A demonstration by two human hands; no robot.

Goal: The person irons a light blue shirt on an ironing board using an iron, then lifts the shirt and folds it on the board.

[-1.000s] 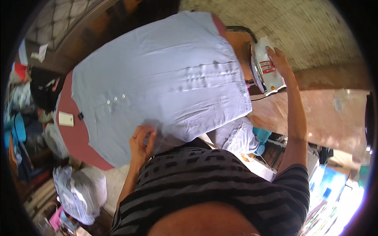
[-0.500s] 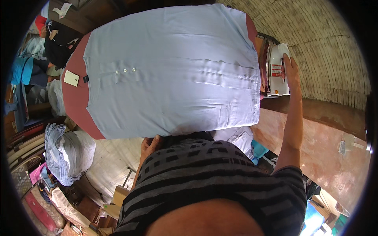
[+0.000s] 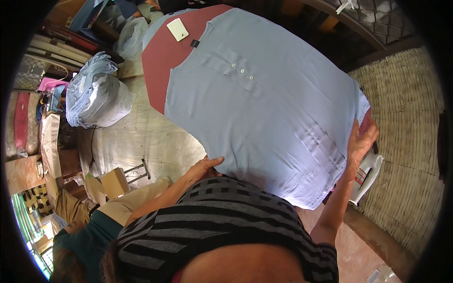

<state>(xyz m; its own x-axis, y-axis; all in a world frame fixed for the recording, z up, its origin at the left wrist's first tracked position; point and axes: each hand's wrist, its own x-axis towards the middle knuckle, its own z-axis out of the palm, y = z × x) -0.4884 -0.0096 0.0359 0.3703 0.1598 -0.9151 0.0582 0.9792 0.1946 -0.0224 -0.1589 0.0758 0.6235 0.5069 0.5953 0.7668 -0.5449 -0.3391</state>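
Observation:
A light blue short-buttoned shirt lies spread over a dark red padded board, with its neckline to the left. A blank-looking cream tag rests on the board beyond the collar. My left hand is closed on the shirt's near edge, thumb on top, the other fingers partly hidden beneath. At the right end, my right hand has its fingers curled round the hem. Beyond my right forearm stands a white iron-like appliance with a red label, partly covered by that arm.
On the floor to the left sits a bulging clear bag of blue cloth. A cardboard box is by a metal stand. Another person in a green top is at the lower left. A woven wall rises on the right.
My right hand has left the white appliance and moved onto the hem. My left hand now shows on the shirt's near edge. The view has turned, so the board slants down to the right.

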